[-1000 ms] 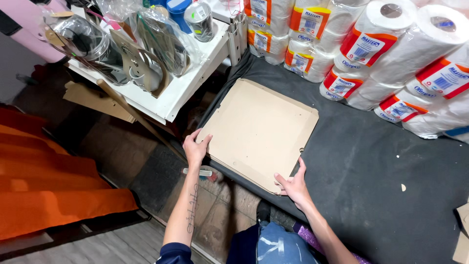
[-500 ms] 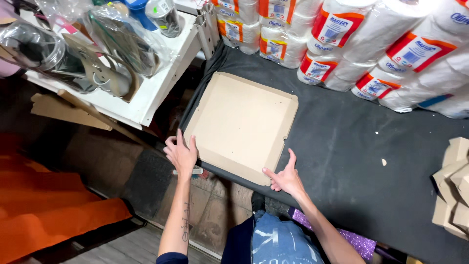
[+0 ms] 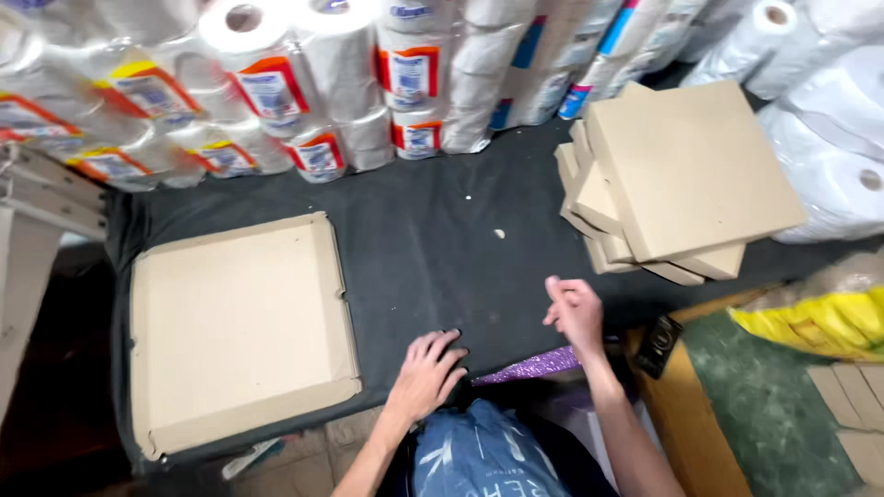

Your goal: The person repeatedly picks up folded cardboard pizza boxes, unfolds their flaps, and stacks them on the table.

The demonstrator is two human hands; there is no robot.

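The left hand [image 3: 425, 373] rests flat and empty, fingers spread, on the dark tabletop [image 3: 424, 248], with the open shallow cardboard box [image 3: 235, 327] just to its left. The right hand [image 3: 575, 313] hovers loosely curled, holding nothing; the stack of flat cardboard boxes [image 3: 677, 175] lies beyond it.

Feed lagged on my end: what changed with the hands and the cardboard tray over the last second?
Both hands let go of the open cardboard tray. The left hand now rests flat on the dark table cover; the right hand is raised, empty, nearer the stack of flat boxes. The tray lies open on the cover's left end as before.
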